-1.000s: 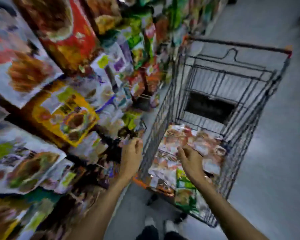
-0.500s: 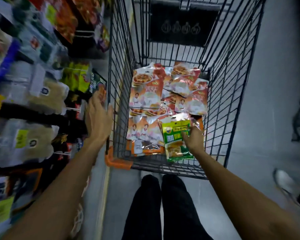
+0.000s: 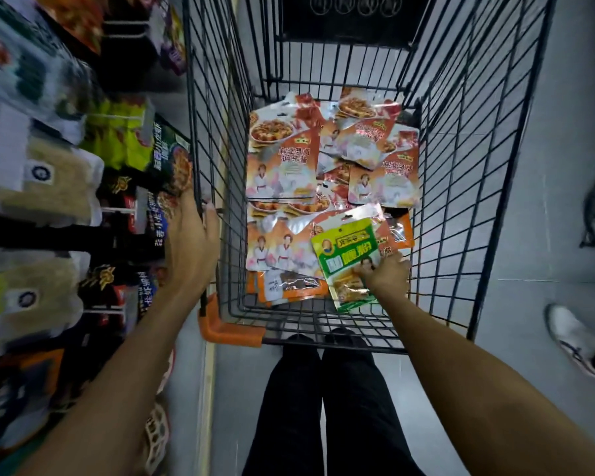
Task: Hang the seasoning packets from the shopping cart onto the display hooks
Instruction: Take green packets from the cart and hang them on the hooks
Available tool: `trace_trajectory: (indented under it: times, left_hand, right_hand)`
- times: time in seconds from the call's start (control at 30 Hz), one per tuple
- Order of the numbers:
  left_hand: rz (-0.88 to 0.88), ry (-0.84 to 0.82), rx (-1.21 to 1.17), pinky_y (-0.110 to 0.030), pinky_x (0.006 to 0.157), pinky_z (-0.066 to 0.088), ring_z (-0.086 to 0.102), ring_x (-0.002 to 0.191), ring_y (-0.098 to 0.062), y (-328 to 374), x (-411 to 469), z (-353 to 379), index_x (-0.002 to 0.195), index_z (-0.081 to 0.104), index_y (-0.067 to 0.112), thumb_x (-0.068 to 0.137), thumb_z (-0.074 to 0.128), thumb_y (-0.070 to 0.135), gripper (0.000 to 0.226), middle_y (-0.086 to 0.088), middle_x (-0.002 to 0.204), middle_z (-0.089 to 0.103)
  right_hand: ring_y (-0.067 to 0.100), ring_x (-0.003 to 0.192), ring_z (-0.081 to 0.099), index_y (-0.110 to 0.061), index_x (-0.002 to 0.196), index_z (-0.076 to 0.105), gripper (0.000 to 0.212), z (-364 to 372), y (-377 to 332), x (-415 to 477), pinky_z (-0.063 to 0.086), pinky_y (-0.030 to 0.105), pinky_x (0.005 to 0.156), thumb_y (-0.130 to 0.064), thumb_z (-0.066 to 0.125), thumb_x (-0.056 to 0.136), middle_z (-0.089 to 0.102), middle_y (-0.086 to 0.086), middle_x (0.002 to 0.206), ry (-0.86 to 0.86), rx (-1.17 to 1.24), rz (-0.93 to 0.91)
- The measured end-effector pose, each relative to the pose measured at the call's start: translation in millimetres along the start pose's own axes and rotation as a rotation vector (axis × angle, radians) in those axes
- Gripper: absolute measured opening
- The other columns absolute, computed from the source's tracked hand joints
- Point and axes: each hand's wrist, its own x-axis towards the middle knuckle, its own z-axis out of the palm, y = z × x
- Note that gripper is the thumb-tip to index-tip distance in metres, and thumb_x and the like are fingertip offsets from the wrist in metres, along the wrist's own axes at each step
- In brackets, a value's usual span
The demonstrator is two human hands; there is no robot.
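The right hand [image 3: 387, 273] pinches a green packet [image 3: 344, 252] inside the cart [image 3: 461, 166], over a heap of orange packets [image 3: 282, 166]. The left hand [image 3: 191, 247] lies with straight fingers against the cart's left wall, just beside the hanging display [image 3: 124, 201].

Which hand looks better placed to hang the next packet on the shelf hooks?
Right, probably. The right hand pinches the green packet inside the cart, ready to lift. The left hand is nearer the display, open beside the cart's side wall, but holds nothing.
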Motion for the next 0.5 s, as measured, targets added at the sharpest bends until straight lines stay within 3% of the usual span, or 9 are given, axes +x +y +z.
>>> trace_trajectory:
  times: [0.13, 0.3, 0.5]
  left_hand:
    - [0.024, 0.019, -0.023, -0.027, 0.086, 0.037, 0.054, 0.111, -0.032, 0.4, 0.5, -1.3, 0.129, 0.047, -0.003, 0.101, 0.041, 0.015, 0.033, -0.020, 0.120, 0.059]
    - [0.034, 0.041, -0.081, -0.011, 0.080, 0.031, 0.053, 0.102, -0.018, 2.0, -0.7, 1.3, 0.122, 0.051, -0.001, 0.100, 0.043, 0.011, 0.026, -0.015, 0.113, 0.061]
    - [0.027, 0.041, -0.074, -0.019, 0.083, 0.036, 0.056, 0.106, -0.026, 3.8, 0.3, 0.4, 0.121, 0.051, -0.003, 0.101, 0.041, 0.010, 0.026, -0.016, 0.114, 0.061]
  right_hand:
    - [0.031, 0.108, 0.057, -0.004, 0.120, 0.051, 0.061, 1.3, -2.7, 2.9, 0.048, 0.044, 0.094, -0.041, 0.075, 0.079, 0.058, 0.014, 0.116, 0.028, -0.048, -0.037]
    - [0.028, 0.092, 0.064, -0.014, 0.104, 0.050, 0.042, 3.0, 2.9, 9.0, 0.051, 0.047, 0.089, -0.042, 0.072, 0.082, 0.067, 0.008, 0.101, -0.040, 0.036, -0.072]
    - [0.033, 0.100, 0.065, 0.001, 0.104, 0.064, 0.034, -0.9, 14.3, 17.3, 0.052, 0.051, 0.091, -0.024, 0.074, 0.083, 0.068, 0.018, 0.107, -0.305, 0.140, -0.119]
